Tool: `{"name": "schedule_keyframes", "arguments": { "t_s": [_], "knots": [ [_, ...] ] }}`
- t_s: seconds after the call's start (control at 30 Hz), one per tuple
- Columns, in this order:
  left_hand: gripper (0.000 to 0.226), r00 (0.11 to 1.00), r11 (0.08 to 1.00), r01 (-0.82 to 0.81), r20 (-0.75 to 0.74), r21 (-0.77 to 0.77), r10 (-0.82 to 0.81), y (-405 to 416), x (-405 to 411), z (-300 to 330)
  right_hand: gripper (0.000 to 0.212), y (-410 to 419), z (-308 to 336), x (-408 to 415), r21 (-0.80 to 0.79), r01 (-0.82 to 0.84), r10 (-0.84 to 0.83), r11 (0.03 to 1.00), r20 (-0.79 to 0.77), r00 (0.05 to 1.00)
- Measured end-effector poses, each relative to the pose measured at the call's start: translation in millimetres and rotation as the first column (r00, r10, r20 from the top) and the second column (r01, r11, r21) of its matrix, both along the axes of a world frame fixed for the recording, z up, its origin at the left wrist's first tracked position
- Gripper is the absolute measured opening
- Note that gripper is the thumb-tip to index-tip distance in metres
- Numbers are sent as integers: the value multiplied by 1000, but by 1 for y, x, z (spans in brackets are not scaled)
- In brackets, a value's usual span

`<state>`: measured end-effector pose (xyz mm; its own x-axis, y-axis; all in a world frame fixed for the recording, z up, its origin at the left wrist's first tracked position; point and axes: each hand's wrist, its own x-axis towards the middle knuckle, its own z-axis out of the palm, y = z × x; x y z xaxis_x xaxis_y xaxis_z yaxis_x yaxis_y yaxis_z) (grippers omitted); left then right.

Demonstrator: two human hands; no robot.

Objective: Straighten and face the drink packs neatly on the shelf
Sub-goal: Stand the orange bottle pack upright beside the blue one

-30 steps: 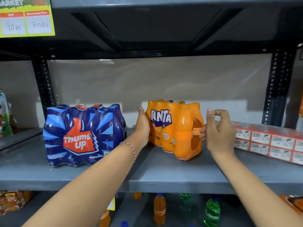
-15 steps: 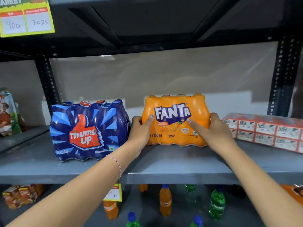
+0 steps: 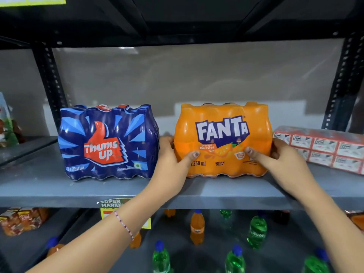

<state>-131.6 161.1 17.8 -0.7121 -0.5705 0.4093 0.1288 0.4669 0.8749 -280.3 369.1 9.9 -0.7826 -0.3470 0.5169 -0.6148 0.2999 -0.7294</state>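
The orange Fanta pack [image 3: 222, 140] stands upright on the grey shelf [image 3: 39, 186], label facing out. The left hand [image 3: 173, 160] grips its left end, thumb on the front; the right hand [image 3: 275, 158] clasps the right end likewise. Its wrap reads "FANTA", "250 ml", "SNACK PACK". Just left, apart, sits a blue Thums Up pack [image 3: 108, 142]; right, red-and-white cartons [image 3: 323, 148]. Loose bottles [image 3: 197, 227] stand below.

Orange shrink-wrapped Fanta pack [image 3: 222, 140], upright, logo facing front, on the grey shelf [image 3: 39, 186], just right of the blue Thums Up pack [image 3: 108, 141], also upright, label front, slightly angled
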Motion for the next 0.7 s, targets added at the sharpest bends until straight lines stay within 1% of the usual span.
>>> {"name": "schedule_keyframes", "arguments": {
  "t_s": [0.17,0.27,0.4,0.47,0.5,0.53,0.57,0.63,0.7],
  "knots": [
    [47,999,999,50,3,-13,-50,-6,5,-5,59,0,-1,3,-49,3,-3,999,5,1000],
    [47,999,999,41,9,-23,-41,-7,3,-8,63,0,-2,2,-67,10,-9,998,10,1000],
    [47,999,998,44,-25,-45,-45,-11,-1,-15,67,0,-4,0,-87,-14,17,996,33,999],
    [48,999,998,43,-30,-52,-45,-14,-1,-18,67,1,-2,0,-141,-16,24,990,51,998],
    [50,999,997,41,-32,-59,-43,-13,-1,-18,65,4,0,0,-167,18,-10,986,48,999],
    [51,999,997,41,-33,-65,-43,-12,-3,-19,59,10,6,0,-167,78,-78,983,7,997],
    [51,999,997,35,-34,-63,-38,-12,-2,-18,51,17,13,-4,-132,157,-168,979,-69,983],
    [51,999,997,27,-42,-72,-30,-9,-4,-18,36,41,35,-22,-55,353,-356,934,-221,908],
    [53,999,997,-5,-39,-77,2,-12,-2,-20,27,67,61,-56,73,517,-484,853,-260,836]
  ]
}}
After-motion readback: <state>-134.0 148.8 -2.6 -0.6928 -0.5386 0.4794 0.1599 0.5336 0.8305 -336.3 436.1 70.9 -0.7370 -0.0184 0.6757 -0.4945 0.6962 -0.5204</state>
